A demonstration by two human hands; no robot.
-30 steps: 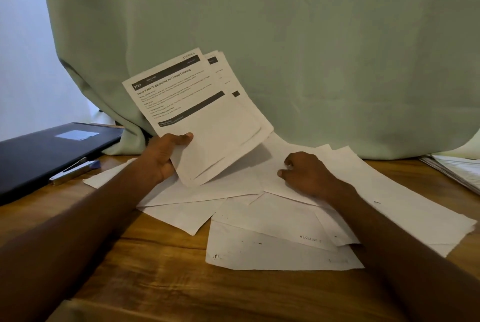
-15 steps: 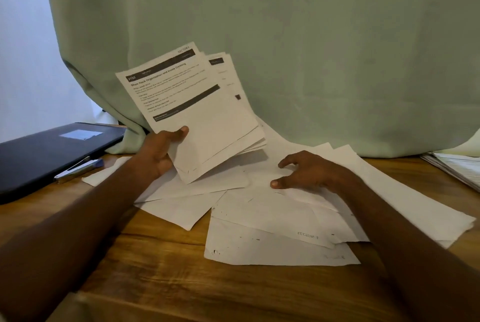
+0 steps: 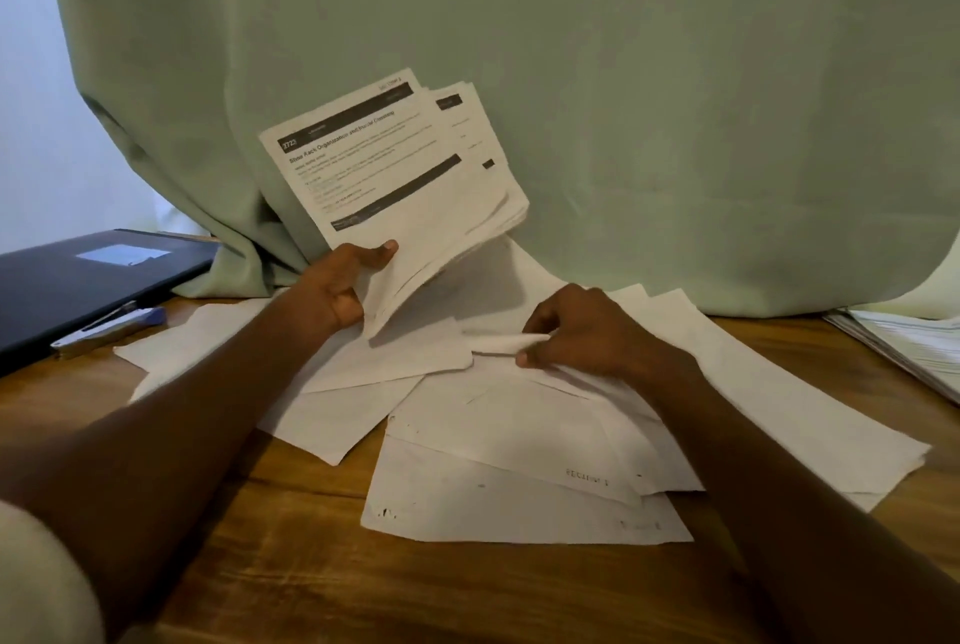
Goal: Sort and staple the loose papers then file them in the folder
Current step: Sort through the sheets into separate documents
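**Right hand nips a sheet off the pile**

Flat on the papers a moment ago, the right hand (image 3: 587, 331) now pinches the edge of one loose sheet (image 3: 506, 343), curling it up. Left hand (image 3: 337, 287) grips the sorted stack (image 3: 395, 186) upright, printed side facing us, above the scattered papers (image 3: 519, 503) mid-desk (image 3: 270, 565). Far left, the dark folder (image 3: 78, 280) lies closed, stapler (image 3: 111, 326) just beside it. Green curtain (image 3: 623, 72) hangs behind.

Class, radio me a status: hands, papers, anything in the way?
Left hand holds sorted stack. Right hand pinching a loose sheet. Stapler, folder untouched. Nothing blocking.
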